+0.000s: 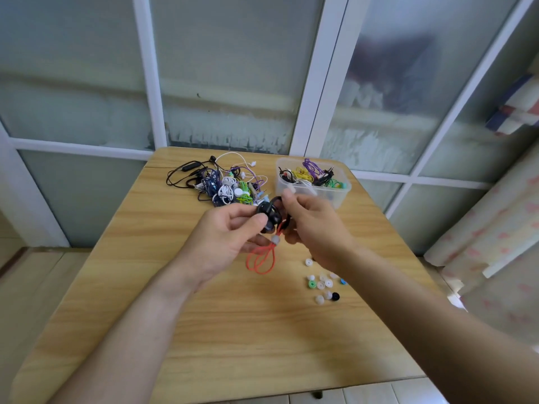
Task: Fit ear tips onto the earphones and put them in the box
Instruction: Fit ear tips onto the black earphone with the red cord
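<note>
From the head view I see a table (pixel 145 287) with a smooth, light wood-grain top and rounded far corners, set against white-framed panels of frosted glass (pixel 227 68). Both hands are raised above the table centre. My left hand (pixel 224 237) has its thumb and curled fingers pinching a black earphone (pixel 268 214), a glossy rounded body with a curved ear hook arching over it. A thin orange-red cable (pixel 261 259) runs down from the earphone and hangs in two slack loops below the hands; a small, pale, translucent piece, possibly an ear tip, sits on the cable just under the earphone, though blur prevents me from confirming this. My right hand (pixel 312 225) is just beside the left, fingers curled toward the same earphone, with the thumb and forefinger tips raised and pressed together; I cannot tell what, if anything, they pinch. On the table near the right wrist lie loose ear tips (pixel 322 284): small, soft-looking domes in white, clear, green, blue and black. At the far edge, a tangled pile of earphones (pixel 224 185) holds black, white, green, purple and dark blue cords. To its right stands the box (pixel 341 193), a translucent rectangular plastic tub with rounded corners, containing coiled yellow, purple, green and black earphones.
</note>
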Action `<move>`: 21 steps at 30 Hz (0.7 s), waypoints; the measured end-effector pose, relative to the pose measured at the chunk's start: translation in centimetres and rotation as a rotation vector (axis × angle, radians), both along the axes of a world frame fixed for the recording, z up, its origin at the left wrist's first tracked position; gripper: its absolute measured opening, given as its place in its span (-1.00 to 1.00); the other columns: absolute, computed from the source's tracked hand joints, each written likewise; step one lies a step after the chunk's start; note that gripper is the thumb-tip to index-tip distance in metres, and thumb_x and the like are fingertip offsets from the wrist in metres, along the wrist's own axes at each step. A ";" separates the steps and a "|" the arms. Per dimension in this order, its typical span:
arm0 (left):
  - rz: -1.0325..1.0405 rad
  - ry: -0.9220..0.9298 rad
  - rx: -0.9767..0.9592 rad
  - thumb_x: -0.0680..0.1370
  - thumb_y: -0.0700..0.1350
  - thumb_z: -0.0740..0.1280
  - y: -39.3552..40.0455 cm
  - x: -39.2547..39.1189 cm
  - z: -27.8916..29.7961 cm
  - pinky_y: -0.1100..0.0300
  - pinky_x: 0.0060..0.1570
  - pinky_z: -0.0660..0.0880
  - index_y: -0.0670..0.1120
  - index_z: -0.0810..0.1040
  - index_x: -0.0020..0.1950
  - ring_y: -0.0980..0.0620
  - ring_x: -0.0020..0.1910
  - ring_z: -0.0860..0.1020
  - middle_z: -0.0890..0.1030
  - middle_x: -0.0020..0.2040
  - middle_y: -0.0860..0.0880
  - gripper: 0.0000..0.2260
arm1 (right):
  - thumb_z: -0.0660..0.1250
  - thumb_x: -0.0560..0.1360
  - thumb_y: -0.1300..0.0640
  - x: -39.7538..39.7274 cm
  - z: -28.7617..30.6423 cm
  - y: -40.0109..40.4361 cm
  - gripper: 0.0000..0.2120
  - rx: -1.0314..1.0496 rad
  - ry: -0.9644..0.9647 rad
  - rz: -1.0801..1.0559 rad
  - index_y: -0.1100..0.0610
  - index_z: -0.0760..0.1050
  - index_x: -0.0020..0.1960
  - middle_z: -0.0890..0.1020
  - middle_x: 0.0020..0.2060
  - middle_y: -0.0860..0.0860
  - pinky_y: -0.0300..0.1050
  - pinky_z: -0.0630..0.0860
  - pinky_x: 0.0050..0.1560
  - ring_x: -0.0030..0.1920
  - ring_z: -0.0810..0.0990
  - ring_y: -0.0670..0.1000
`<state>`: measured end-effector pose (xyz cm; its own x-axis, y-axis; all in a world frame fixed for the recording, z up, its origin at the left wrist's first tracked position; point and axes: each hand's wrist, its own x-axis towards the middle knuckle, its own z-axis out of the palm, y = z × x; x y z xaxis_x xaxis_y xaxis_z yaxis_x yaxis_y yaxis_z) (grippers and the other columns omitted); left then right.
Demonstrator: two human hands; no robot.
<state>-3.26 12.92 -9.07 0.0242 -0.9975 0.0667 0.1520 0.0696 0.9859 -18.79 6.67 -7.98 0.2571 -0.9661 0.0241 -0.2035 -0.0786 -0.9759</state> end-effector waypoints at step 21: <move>-0.147 -0.291 0.196 0.53 -0.02 0.37 3.8 -1.9 -1.1 0.13 -0.38 0.40 -0.17 0.44 0.03 -0.11 -0.39 0.50 0.66 -0.30 -0.21 -0.76 | 0.52 0.43 0.12 -4.7 -3.9 8.3 -0.75 -0.181 0.108 0.100 -0.07 0.62 0.08 0.64 0.03 -0.10 -0.25 0.44 -0.25 -0.25 0.59 -0.10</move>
